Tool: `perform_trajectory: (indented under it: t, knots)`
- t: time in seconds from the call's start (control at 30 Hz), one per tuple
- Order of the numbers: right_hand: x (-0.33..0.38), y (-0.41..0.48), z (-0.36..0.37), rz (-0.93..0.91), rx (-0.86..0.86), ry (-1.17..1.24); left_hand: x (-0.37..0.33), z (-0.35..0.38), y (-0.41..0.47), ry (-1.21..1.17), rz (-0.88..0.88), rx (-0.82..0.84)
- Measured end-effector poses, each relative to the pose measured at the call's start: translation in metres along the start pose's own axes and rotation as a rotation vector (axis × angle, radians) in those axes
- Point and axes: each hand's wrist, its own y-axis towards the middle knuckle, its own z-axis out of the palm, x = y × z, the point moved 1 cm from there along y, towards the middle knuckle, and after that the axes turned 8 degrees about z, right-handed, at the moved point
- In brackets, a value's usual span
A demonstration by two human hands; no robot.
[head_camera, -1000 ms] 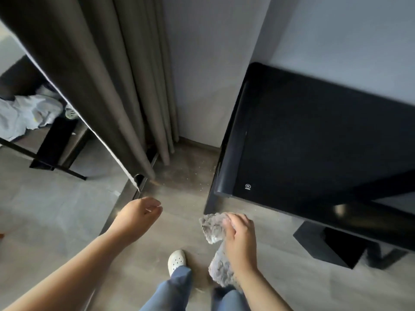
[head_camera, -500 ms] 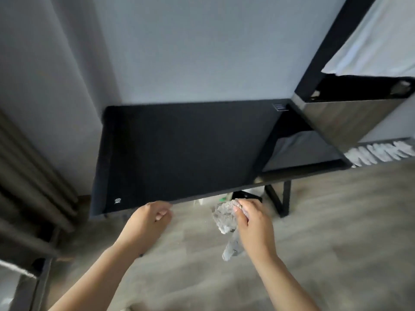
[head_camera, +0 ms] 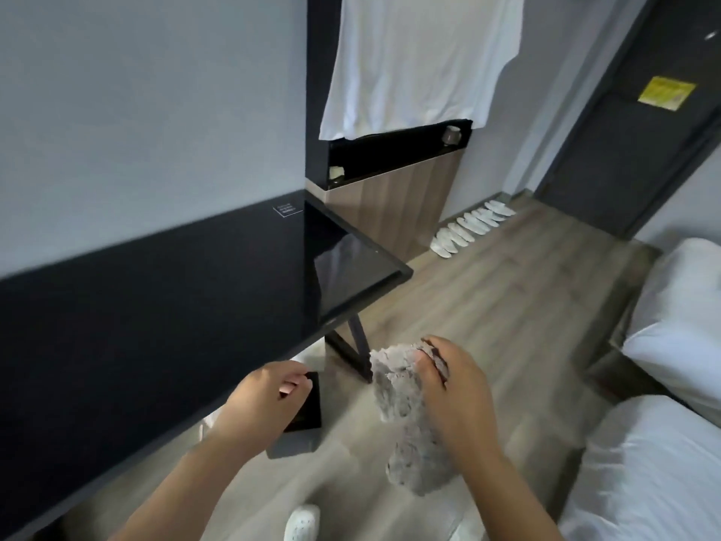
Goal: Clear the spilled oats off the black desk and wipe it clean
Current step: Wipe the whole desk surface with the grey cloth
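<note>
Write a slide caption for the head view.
Right hand grips a cloth beside the desk; left hand curled near its edge.

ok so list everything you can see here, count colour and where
desk: 1, black, left, against the wall
cloth: 1, grey, fluffy, held above the floor
shirt: 1, white, hanging top centre
cabinet: 1, wood front, beyond the desk's far end
slippers: a row, count unclear, white, on the floor by the far wall
door: 1, dark grey, top right
notice: 1, yellow, on the door
bin: 1, black, on the floor behind the left hand
bedding: white, right edge
shoe: 1, white, bottom centre
left hand: fingers curled, nothing seen in it
right hand: grips the cloth
</note>
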Motion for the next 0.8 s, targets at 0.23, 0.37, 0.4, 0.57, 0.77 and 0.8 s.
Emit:
perform_trajectory:
  t: [0.23, 0.37, 0.4, 0.57, 0.77, 0.8]
  knots:
    - [-0.04, 0.104, -0.034, 0.135, -0.127, 0.024, -0.047, 0.061, 0.131, -0.037, 0.128, 0.125]
    - [-0.047, 0.17, -0.04, 0.235, -0.174, 0.109, -0.061, 0.081, 0.211, -0.024, 0.14, 0.207]
    - [-0.048, 0.19, -0.044, 0.264, -0.183, 0.136, -0.067, 0.082, 0.234, -0.011, 0.147, 0.207]
    - [-0.068, 0.288, -0.052, 0.427, -0.133, 0.225, -0.097, 0.099, 0.333, -0.001, 0.186, 0.257]
    - [-0.102, 0.393, -0.051, 0.416, -0.089, 0.224, -0.116, 0.123, 0.432, 0.011, 0.16, 0.265]
    - [-0.109, 0.414, -0.052, 0.411, -0.08, 0.216, -0.118, 0.13, 0.448, 0.016, 0.159, 0.262]
